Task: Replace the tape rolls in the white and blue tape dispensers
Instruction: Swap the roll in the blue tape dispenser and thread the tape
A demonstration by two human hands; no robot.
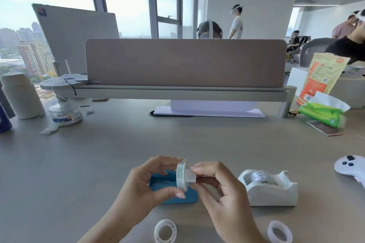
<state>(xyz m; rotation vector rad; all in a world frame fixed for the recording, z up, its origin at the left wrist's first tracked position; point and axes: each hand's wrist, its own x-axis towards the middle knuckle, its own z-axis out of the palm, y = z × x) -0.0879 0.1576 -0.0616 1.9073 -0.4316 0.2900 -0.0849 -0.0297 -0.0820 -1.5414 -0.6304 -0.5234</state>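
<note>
The left hand (142, 183) and right hand (221, 189) are bare, as are the forearms (110, 221) behind them. The fingernails (180, 195) are rounded, slightly long, with a pale glossy finish.

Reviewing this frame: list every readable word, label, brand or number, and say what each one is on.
No text can be read.
Orange bag: print and a QR code, too blurred.
Jar label: too blurred.
Roll in the white dispenser: dark print, too small.
Green pack: round logo, unreadable.
Held roll: no print shows.
</note>
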